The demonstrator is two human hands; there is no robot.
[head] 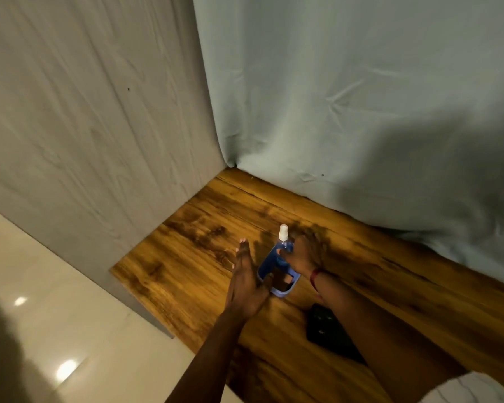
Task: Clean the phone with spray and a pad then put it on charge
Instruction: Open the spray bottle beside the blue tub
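Note:
A blue-cased phone (pixel 266 264) lies on the wooden table (pixel 186 257), with its camera cutout towards me. My left hand (pixel 245 280) lies along the phone's left side. Its fingers are straight and point away from me, and its thumb touches the near edge of the case. My right hand (pixel 303 254) grips a small spray bottle (pixel 283 234) of blue liquid with a white nozzle. The bottle is held upright over the far end of the phone. No pad is in view.
A black flat object (pixel 326 330) lies on the table near me, partly under my right forearm. Grey cloth (pixel 361 112) hangs behind the table and along its left side. A pale tiled floor (pixel 56 286) lies past the table's left edge.

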